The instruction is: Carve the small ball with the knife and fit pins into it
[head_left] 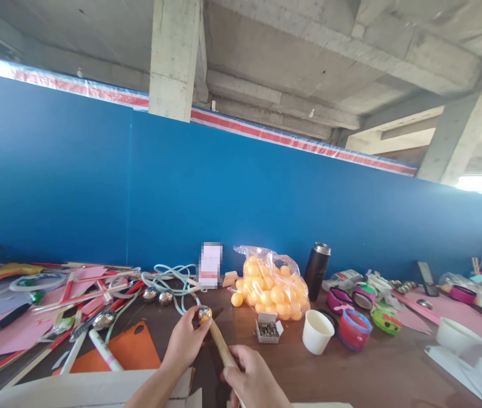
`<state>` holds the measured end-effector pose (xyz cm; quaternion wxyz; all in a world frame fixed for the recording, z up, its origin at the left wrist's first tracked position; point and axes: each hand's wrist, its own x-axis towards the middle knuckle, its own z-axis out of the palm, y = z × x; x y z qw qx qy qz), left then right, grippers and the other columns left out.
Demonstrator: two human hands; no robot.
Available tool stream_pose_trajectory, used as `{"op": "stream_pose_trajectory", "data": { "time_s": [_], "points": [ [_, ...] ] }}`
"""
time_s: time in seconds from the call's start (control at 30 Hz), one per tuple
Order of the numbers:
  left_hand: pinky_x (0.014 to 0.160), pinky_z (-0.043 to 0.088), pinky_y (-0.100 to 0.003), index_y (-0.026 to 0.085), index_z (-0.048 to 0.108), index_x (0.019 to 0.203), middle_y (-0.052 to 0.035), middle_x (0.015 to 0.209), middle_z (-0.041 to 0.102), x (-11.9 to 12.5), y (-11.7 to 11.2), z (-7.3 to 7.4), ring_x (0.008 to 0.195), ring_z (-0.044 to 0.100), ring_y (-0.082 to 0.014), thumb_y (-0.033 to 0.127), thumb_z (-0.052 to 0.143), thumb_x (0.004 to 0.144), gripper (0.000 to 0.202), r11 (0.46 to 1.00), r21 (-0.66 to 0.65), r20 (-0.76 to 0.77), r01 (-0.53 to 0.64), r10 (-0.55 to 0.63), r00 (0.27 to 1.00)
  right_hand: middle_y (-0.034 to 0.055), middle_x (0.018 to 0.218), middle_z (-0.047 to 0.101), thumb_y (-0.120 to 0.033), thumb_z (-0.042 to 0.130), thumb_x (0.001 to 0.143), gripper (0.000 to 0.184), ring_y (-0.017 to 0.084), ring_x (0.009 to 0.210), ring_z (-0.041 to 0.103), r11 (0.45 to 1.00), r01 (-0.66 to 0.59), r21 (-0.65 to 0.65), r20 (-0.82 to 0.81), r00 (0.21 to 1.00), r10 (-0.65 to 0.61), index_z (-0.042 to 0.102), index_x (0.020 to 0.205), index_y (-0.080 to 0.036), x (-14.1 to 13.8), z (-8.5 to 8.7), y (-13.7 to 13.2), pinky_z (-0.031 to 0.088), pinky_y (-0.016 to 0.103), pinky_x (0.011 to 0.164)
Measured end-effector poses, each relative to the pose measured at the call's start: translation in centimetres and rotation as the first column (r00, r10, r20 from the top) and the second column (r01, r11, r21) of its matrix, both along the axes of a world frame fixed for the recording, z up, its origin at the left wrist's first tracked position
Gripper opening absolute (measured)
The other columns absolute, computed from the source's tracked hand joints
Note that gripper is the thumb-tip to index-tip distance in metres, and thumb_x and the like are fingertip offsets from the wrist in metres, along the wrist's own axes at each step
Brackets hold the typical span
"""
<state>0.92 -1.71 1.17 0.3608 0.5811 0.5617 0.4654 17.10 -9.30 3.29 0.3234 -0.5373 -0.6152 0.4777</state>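
The left hand (pixel 186 341) pinches one shiny ball (pixel 204 313) at the far end of one wooden stick (pixel 221 344); the right hand (pixel 256 376) is closed round its near part, both over the table (pixel 376 371). Beyond stand one bag of orange balls (pixel 272 289) and one black bottle (pixel 318 272); two more shiny balls (pixel 165 297) lie beside a pale cord (pixel 176 276)

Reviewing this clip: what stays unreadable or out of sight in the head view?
1. Head view: the near end of the wooden stick, lost at the right hand and bottom edge.
2. Head view: part of the silver ball, covered by the left hand.
3. Head view: the pale panel's content, pixelated.
4. Head view: what the metal pieces are, too small.
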Motion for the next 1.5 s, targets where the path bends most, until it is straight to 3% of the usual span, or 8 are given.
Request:
{"op": "stream_pose_trajectory", "data": {
  "time_s": [0.67, 0.97, 1.13, 1.3, 1.4, 1.5],
  "points": [
    [0.051, 0.049, -0.021, 0.019, 0.05, 0.106, -0.0064, 0.096, 0.066, 0.1, -0.4, 0.5, 0.074, 0.065, -0.0168, 0.035, 0.05, 0.073, 0.037, 0.999, -0.024, 0.048, 0.022, -0.021, 0.999, -0.0016, 0.062, 0.058, -0.018, 0.043, 0.067, 0.03, 0.008, 0.038, 0.052, 1.0, 0.02, -0.003, 0.066, 0.998, -0.02, 0.057, 0.093, -0.014, 0.0, 0.3, -0.4, 0.034, 0.015, 0.034],
    [0.048, 0.049, -0.02, 0.019, 0.049, 0.105, -0.0059, 0.094, 0.065, 0.2, -0.8, 1.2, 0.072, 0.064, -0.0166, 0.036, 0.051, 0.073, 0.037, 0.998, -0.043, 0.06, 0.035, -0.032, 0.998, 0.0048, 0.08, 0.068, -0.018, 0.046, 0.069, 0.029, 0.015, 0.061, 0.063, 0.998, 0.01, 0.064, 0.166, 0.986, -0.02, 0.061, 0.094, -0.015, 0.0, 0.2, -0.8, 0.041, 0.019, 0.048],
    [0.048, 0.049, -0.02, 0.018, 0.049, 0.106, -0.0065, 0.094, 0.065, 0.2, -0.7, 1.1, 0.07, 0.064, -0.0163, 0.038, 0.05, 0.073, 0.039, 0.999, -0.037, 0.045, 0.03, -0.029, 0.999, 0.0046, 0.08, 0.069, -0.025, 0.051, 0.074, 0.022, 0.018, 0.072, 0.064, 0.972, 0.014, 0.235, 0.371, 0.923, -0.103, 0.065, 0.09, -0.02, 0.3, 0.2, -1.0, 0.04, 0.022, 0.058],
    [0.048, 0.049, -0.02, 0.018, 0.049, 0.107, -0.0064, 0.095, 0.065, 0.2, -0.6, 1.0, 0.071, 0.065, -0.0164, 0.039, 0.05, 0.072, 0.04, 0.999, -0.04, 0.057, 0.029, -0.027, 0.998, 0.0041, 0.073, 0.068, -0.034, 0.049, 0.079, 0.021, 0.019, 0.068, 0.062, 0.932, 0.017, 0.361, 0.609, 0.753, -0.249, 0.065, 0.073, -0.023, 0.4, 0.9, -1.4, 0.034, 0.024, 0.056],
    [0.047, 0.049, -0.021, 0.018, 0.049, 0.108, -0.0068, 0.095, 0.065, 0.3, -0.7, 1.0, 0.071, 0.064, -0.0168, 0.039, 0.051, 0.071, 0.042, 0.999, -0.038, 0.062, 0.02, -0.018, 0.998, 0.0019, 0.076, 0.066, -0.029, 0.042, 0.084, 0.024, 0.016, 0.071, 0.061, 0.881, 0.029, 0.472, 0.588, 0.735, -0.339, 0.063, 0.072, -0.024, 1.0, 1.2, -1.1, 0.035, 0.023, 0.06],
    [0.048, 0.049, -0.02, 0.018, 0.049, 0.109, -0.0071, 0.095, 0.065, 0.3, -0.8, 1.2, 0.072, 0.064, -0.0169, 0.039, 0.051, 0.071, 0.044, 0.999, -0.046, 0.051, 0.016, -0.013, 0.999, 0.0002, 0.085, 0.065, -0.025, 0.04, 0.085, 0.022, 0.015, 0.077, 0.06, 0.808, 0.12, 0.576, 0.508, 0.722, -0.47, 0.061, 0.086, -0.027, 2.2, 1.3, -0.4, 0.037, 0.023, 0.065]
  ]
}}
